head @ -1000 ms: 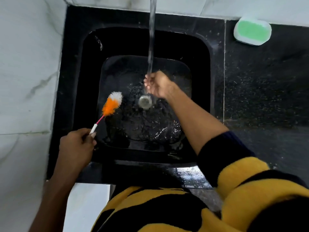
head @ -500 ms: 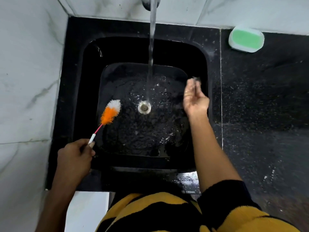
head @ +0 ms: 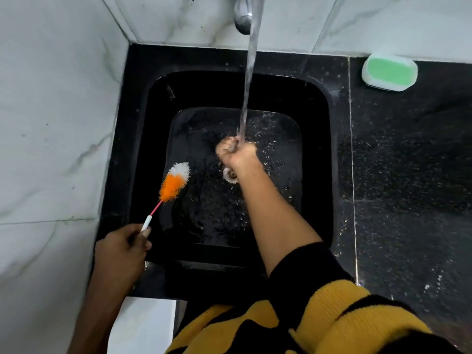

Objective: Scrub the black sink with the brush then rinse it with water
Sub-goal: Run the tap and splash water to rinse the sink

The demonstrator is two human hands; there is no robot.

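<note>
- Head view: brush (head: 174,185), orange-and-white bristle head, thin handle; poised over black sink (head: 316,159), left side.
- Left hand (head: 120,254): pinches handle end.
- Right hand (head: 237,153): fingers curled under water stream (head: 249,85), holding nothing visible.
- Handling: likely light, soft-bristled, slippery wet; grip handle.

No legible text, label, brand, number or sign appears on any surface in view.

One black sink (head: 316,139), one tap (head: 242,15) with one stream of water (head: 249,80), one drain (head: 229,175), one brush (head: 173,183), one green soap dish (head: 389,72), two hands: left (head: 120,254), right (head: 237,153)
</note>
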